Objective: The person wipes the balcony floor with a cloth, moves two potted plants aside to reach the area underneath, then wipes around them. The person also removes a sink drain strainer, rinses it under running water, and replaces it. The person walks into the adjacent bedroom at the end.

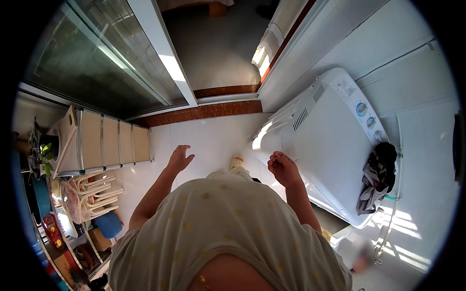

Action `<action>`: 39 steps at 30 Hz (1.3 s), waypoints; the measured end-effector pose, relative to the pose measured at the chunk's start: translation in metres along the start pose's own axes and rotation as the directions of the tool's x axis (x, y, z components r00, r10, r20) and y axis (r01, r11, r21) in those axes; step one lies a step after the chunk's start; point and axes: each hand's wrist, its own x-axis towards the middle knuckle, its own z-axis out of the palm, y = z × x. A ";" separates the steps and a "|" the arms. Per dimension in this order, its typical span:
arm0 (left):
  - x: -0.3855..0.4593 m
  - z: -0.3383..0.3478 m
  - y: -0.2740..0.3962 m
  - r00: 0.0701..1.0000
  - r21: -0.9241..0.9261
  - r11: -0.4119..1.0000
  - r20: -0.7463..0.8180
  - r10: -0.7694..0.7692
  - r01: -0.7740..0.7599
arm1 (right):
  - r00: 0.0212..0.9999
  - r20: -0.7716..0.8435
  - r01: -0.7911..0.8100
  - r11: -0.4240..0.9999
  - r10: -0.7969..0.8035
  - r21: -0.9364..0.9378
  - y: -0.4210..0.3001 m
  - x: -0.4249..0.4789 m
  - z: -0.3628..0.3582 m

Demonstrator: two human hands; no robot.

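My left hand (181, 158) hangs over the tiled floor (207, 134) with thumb and fingers apart and nothing in it. On the other side, my right hand (283, 168) is held with its fingers curled in; no object shows in it. It is nearest to a white washing machine (327, 134) with control knobs (361, 109) along its back panel. Dark and grey patterned cloth (376, 178) lies bunched on the machine's right end. Below me, one foot in a pale, spotted slipper (237, 161) shows on the floor.
Ahead, a doorway has a reddish-brown sill (204, 112) and a sliding glass door (109, 54) to its left. A rack (109, 142) with a potted plant (46, 156), stacked stools (93, 196) and loaded shelves (69, 254) line the left side. A hose (391, 222) runs down at right.
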 end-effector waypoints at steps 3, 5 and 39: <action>0.069 -0.022 0.043 0.992 -0.034 0.995 0.079 0.098 -0.096 | 0.999 0.031 -0.025 1.000 0.025 0.008 -0.014 0.051 0.014; 0.121 -0.041 0.061 0.972 0.032 0.972 0.055 0.230 -0.232 | 0.999 0.044 -0.021 1.000 0.020 0.022 -0.023 0.084 0.023; 0.759 -0.160 -0.168 0.755 0.039 0.801 0.306 -0.579 0.598 | 0.993 -0.104 -0.049 0.998 0.054 0.051 -0.421 0.694 0.138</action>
